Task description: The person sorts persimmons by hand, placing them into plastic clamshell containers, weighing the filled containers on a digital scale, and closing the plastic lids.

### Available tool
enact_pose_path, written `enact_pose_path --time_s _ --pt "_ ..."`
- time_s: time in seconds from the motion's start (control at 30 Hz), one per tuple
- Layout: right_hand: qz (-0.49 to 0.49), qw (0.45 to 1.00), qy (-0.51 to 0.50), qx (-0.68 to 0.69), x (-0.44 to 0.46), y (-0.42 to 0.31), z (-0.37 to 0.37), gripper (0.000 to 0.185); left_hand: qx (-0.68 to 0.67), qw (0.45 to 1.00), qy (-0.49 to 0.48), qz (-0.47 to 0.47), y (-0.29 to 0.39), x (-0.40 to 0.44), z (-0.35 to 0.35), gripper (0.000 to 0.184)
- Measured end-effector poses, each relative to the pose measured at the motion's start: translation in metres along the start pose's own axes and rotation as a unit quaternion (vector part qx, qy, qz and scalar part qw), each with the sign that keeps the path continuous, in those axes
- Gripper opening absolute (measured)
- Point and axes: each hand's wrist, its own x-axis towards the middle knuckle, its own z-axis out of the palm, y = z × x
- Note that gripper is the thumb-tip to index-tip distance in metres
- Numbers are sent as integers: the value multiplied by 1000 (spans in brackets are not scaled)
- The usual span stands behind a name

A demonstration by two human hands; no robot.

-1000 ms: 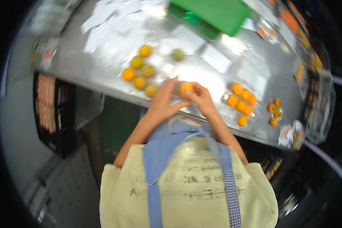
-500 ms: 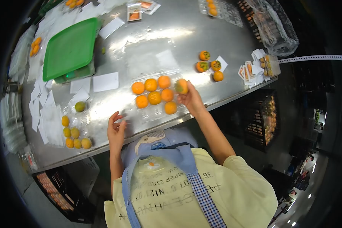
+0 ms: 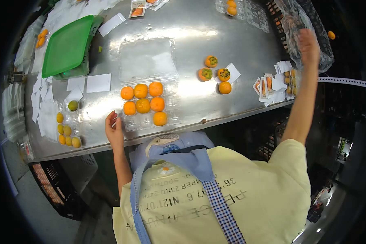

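A clear plastic clamshell tray (image 3: 171, 115) lies opened on the metal table, holding several orange persimmons (image 3: 143, 105) in its cups. My left hand (image 3: 114, 124) is near the tray's left edge, fingers apart and holding nothing. Far to the right, my right hand (image 3: 309, 44) is stretched out over a clear plastic bag (image 3: 293, 28) lining a dark crate. Its fingers are blurred but look extended, with nothing between them. One persimmon (image 3: 331, 35) is apart from that hand, just to its right, over the dark area beyond the bag.
Loose persimmons (image 3: 211, 61) with green calyxes lie right of the tray. Yellowish fruits (image 3: 67, 130) sit in another clear tray at left. A green tray (image 3: 69, 46), white cards (image 3: 98, 83) and printed labels (image 3: 266, 84) lie about. The table's front edge (image 3: 215, 119) runs before me.
My right hand has moved from the tray to the far right and let go of its persimmon. My left hand stays by the tray. The camera view has shifted.
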Motion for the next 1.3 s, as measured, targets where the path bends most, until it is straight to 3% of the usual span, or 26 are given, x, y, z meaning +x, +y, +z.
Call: enact_pose_path --time_s 0.07,0.13,0.17,0.2,0.37,0.47,0.57,0.67,0.7,0.83,1.17,1.3 --pt "-3 973 -96 -208 -41 65 40 48 2 1000 10 -18 -13 -3 3 34" --pt "-17 904 -189 -384 -98 130 75 47 -1 999 1 -43 -22 -5 9 35" --pt "13 848 -273 -453 -130 129 99 57 -9 998 -9 -62 -26 -5 10 35" --pt "63 844 -288 -448 -151 145 111 61 -15 996 -20 -81 -27 -6 11 35" --pt "23 802 -294 -519 -200 152 138 61 42 998 -6 -54 -23 -8 14 36" --pt "-2 826 -266 -496 -200 163 125 58 65 997 -14 -50 -18 -8 14 37" --pt "124 958 -209 -153 -212 156 115 59 74 996 -8 -39 -18 -10 17 39" --pt "112 973 -202 2 -235 128 125 64 71 997 -9 -42 -20 -14 19 39" --pt "156 961 -225 42 -242 114 131 65 70 996 -12 -44 -20 -15 19 39" --pt "84 957 -267 72 -262 123 147 65 77 997 -19 -25 -16 -21 24 41" --pt "67 948 -295 99 -279 129 200 64 58 998 -6 -28 -15 -26 31 41" --pt "92 948 -302 25 -286 135 224 61 52 998 -3 -37 -9 -27 34 42"
